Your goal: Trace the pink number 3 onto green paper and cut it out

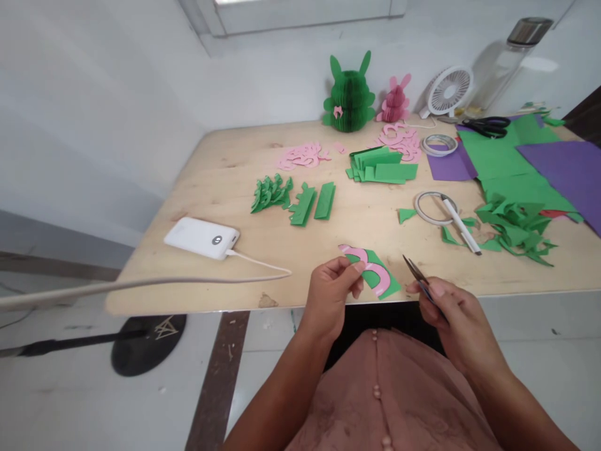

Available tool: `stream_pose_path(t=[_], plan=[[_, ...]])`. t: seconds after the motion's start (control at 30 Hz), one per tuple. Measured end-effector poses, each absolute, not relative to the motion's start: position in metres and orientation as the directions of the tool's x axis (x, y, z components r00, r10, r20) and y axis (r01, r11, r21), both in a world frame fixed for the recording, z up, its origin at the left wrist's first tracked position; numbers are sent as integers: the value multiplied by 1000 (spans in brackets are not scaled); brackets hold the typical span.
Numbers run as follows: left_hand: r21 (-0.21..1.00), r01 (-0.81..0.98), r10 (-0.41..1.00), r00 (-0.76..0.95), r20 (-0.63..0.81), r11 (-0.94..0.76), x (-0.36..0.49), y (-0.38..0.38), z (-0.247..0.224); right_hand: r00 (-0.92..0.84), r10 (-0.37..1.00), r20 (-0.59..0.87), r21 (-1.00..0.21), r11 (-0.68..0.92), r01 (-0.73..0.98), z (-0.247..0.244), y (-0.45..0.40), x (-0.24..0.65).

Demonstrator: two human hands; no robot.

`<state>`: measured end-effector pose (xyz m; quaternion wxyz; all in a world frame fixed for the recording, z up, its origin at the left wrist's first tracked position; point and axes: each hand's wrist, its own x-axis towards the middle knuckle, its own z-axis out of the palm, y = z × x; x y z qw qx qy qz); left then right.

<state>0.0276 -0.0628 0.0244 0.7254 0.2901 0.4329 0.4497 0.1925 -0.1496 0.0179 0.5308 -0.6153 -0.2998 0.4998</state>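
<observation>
My left hand (pixel 331 291) pinches a green paper piece (pixel 392 285) with a curved pink paper shape (pixel 378 275) lying on it, near the table's front edge. To its right, my right hand (pixel 453 313) is closed round a pair of scissors (pixel 417 274), whose blades point up and left, apart from the paper. Farther back on the table are two folded green strips (pixel 303 205), a pile of curled green cutouts (pixel 271 193) and a stack of green folded paper (pixel 385 168).
A white power bank (pixel 201 238) with a cable lies at left. Pink cutouts (pixel 303 156), paper rabbits (pixel 350 100), a fan (pixel 449 91) and a bottle (pixel 504 66) stand or lie behind. Tape rings, a white pen (pixel 461 225), green scraps (pixel 516 227) and black-handled scissors (pixel 488 127) are at right.
</observation>
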Motion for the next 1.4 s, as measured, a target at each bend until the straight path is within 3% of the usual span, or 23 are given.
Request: stream_pose_path(t=[0.23, 0.43, 0.57, 0.8, 1.1, 1.4], plan=[[741, -537, 910, 148, -388, 404, 32, -64, 29, 325, 876, -356, -932, -307, -194, 3, -170, 176], [701, -610, 915, 108, -388, 369, 35, -69, 32, 366, 888, -279, -941, -178, -287, 5, -161, 165], [684, -637, 918, 104, -382, 356, 36, -73, 35, 416, 876, -244, -957, -149, -249, 16, -144, 161], [696, -634, 926, 91, -365, 337, 35, -75, 36, 433, 887, -159, -976, -76, -204, 26, -119, 149], [738, -586, 926, 59, -373, 335, 37, -73, 36, 458, 877, -147, -988, -110, -106, 25, -112, 147], [730, -595, 927, 74, -367, 337, 43, -75, 37, 480, 867, -133, -988, -78, -133, 22, -115, 152]])
